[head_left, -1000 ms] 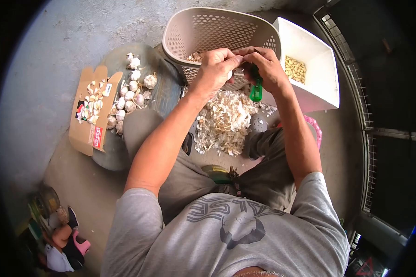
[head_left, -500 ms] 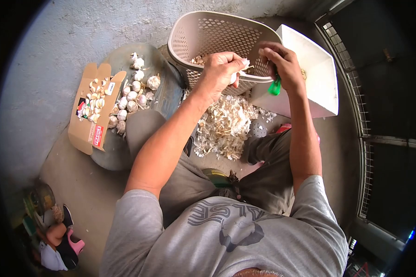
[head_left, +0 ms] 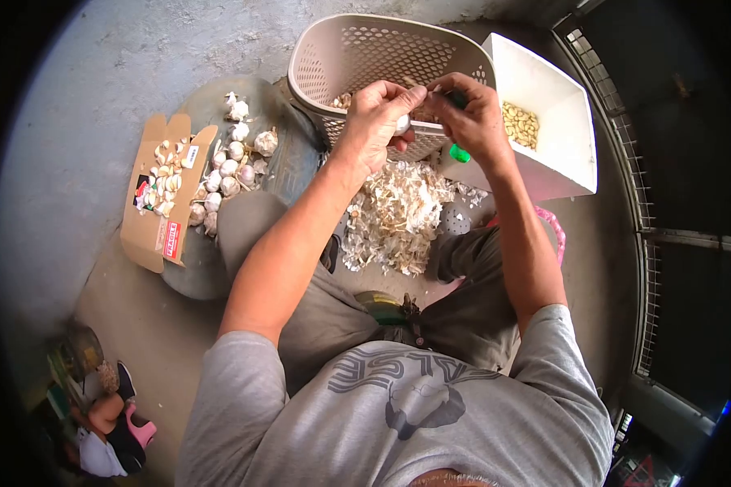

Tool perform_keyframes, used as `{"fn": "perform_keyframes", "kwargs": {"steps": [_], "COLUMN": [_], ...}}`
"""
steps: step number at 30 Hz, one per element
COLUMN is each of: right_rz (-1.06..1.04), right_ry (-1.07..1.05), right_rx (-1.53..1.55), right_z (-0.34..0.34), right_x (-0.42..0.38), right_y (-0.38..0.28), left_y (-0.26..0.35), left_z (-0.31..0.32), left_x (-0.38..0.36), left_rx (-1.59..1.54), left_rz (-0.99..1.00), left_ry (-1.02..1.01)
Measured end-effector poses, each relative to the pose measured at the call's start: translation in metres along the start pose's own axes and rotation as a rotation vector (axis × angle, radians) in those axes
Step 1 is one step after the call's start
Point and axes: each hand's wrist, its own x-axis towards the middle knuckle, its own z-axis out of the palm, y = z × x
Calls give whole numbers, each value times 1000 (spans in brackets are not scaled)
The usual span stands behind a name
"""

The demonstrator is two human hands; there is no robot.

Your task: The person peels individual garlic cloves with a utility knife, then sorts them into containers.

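Likely peeling: left hand [head_left: 382,118] clamped on garlic [head_left: 403,124], right hand [head_left: 477,118] around green tool [head_left: 460,152], together at 12 o'clock. Next pull needs steady grip.

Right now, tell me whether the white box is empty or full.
Neither: pale cloves lie in the white box, but much of its inner wall shows bare.

Matt plastic basket [head_left: 382,61], rough wall [head_left: 219,40], matt cardboard [head_left: 144,235], papery garlic skins [head_left: 394,215].

Left of the basket [head_left: 317,73] lie garlic bulbs [head_left: 228,169], right a box [head_left: 556,105], before it peelings [head_left: 398,211].
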Motion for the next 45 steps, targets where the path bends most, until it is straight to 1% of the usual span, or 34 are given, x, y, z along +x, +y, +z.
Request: {"fn": "perform_keyframes", "kwargs": {"steps": [3, 4, 5, 6, 7, 8, 10, 12, 14, 16, 18, 20, 22, 24, 25, 26, 27, 28, 29, 30, 31, 32, 33, 34, 35, 36, 37, 38, 40, 41, 42, 43, 44, 45], "right_rz": [57, -164, -131, -381, -363, -318, -164, -102, -211, -306, -223, 99, 192, 193, 213, 140, 125, 155, 118, 116, 69, 11, 17, 42, 62, -69, -227, -461, -589, -584, -555, -505, -498, -560], "right_ry": [64, 132, 90, 180, 271, 263, 80, -55, 6, -30, -6, 1, 37, 13, 1, -10, 10, 67, -53, 3, 9, -38, 44, 3, 7, 72, 90, 237, 440, 386, 251, 128, -6, -133], "right_rx": [8, -164, -281, -479, -665, -732, -637, -537, -463, -365, -133, 45, 171, 265, 365, 493, 557, 622, 802, 761, 815, 761, 512, 505, 401, 113, -75, -349, -336, -244, -65, 112, -272, -708], "right_z": [-16, -17, -21, -23, -21, -24, -28, -29, -27, -34, -43, -54, -55, -46, -41, -36, -30, -28, -33, -31, -31, -35, -31, -34, -42, -26, -27, -60, -42, -30, -13, 4, 31, 58], "right_x": [7, 16, 15, 16, 10, 8, 6, -3, -4, 11, 20, 11, 7, 3, 3, 5, 5, 6, 6, 2, 6, 4, -1, -6, -5, -12, -12, 7, 5, 9, 18, 27, 25, 22], "right_y": [14, 41, 39, 52, 54, 50, 33, 3, 19, 42, 59, 28, 22, 16, 14, 15, 10, 7, 9, -1, 0, 2, -15, -21, -23, -48, -51, -25, -88, -122, -132, -142, -139, -136], "left_y": [0, 0, 1, 1, -5, -6, -8, -6, -2, -2, 2, 9, 14, 16, 16, 15, 6, -11, -12, -23, -24, -54, -61, -68, -63, -49, -53, -64, -100, -132, -133, -132, -139, -150], "left_z": [-1, -2, 0, 1, -4, -1, 0, 6, 11, 3, -3, -10, -14, -14, -13, -11, -7, -8, 0, 12, 21, 32, 41, 50, 54, 54, 55, 57, 62, 71, 58, 56, 54, 50], "left_x": [-1, -1, 0, 0, 5, 4, 5, 1, -1, -1, 2, 5, 7, 7, 7, 7, 13, 23, 15, 10, 9, 25, 28, 33, 26, 12, 10, 13, 11, 27, 3, 1, 3, 5], "left_rx": [-44, -33, -14, 35, 87, 133, 137, 195, 220, 226, 167, 113, 87, 67, 117, 170, 491, 655, 791, 750, 944, 835, 648, 461, 313, 273, 349, 427, 752, 913, 794, 870, 940, 1011], "left_rz": [-66, -56, -71, -46, -17, -10, -7, -11, -35, -39, -32, -4, 12, 17, 22, 31, 186, 478, 318, 309, 356, 484, 452, 411, 194, 104, 161, 215, 381, 194, 130, 176, 223, 265], "left_ry": [-10, -15, -22, -26, -57, -36, -59, -94, -119, -142, -118, -96, -62, -76, -115, -132, -117, -177, -229, -243, -267, -296, -364, -429, -417, -416, -380, -345, -119, -44, -78, -101, -120, -136]}}
